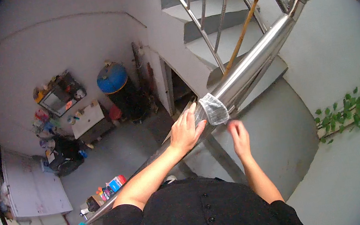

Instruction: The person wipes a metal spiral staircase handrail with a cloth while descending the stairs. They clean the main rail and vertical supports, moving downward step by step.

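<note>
A thick stainless steel handrail (248,58) runs diagonally in front of me, from a ball-topped post at the upper right down to the lower left. A light grey cloth (214,109) lies over the rail near the middle of the view. My left hand (186,130) rests on the rail just left of the cloth, its fingers together and pointing up along the metal. My right hand (239,135) is below the cloth's lower right corner, its fingers curled and blurred; whether it pinches the cloth's edge is not plain.
Curved stairs (221,41) rise behind the rail, with a bamboo pole (244,31) leaning there. A blue-topped barrel (112,77), a mirror (57,100) and a white cabinet (35,184) stand at left. A leafy vine (349,113) is at right.
</note>
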Demonstrator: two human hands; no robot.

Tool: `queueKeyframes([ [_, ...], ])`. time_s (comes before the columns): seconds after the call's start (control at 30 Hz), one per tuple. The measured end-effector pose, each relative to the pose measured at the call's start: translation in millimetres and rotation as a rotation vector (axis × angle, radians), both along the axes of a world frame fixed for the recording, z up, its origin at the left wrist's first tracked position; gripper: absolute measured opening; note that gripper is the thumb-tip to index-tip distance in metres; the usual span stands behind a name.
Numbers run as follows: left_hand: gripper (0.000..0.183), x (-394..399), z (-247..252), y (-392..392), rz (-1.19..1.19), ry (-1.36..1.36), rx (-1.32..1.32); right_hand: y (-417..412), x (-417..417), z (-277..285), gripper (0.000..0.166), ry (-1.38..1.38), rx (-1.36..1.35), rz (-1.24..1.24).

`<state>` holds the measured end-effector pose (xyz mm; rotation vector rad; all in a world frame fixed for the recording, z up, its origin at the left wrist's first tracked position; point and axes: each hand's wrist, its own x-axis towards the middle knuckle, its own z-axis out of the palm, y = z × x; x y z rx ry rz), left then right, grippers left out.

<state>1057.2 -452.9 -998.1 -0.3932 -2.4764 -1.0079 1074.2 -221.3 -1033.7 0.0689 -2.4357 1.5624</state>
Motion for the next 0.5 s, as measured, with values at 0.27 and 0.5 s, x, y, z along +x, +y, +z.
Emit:
queueKeyframes([
  [0.27, 0.068, -1.3, -3.8, -0.6, 0.052, 0.103, -0.197, 120.3, 183.2, -168.0, 0.034, -0.825, 0.565, 0.504],
  [0.5, 0.067, 0.2, -3.6, 1.3, 0.101, 0.183, -0.157, 118.0, 173.9, -135.5, 0.032, -0.779, 0.828, 0.555],
])
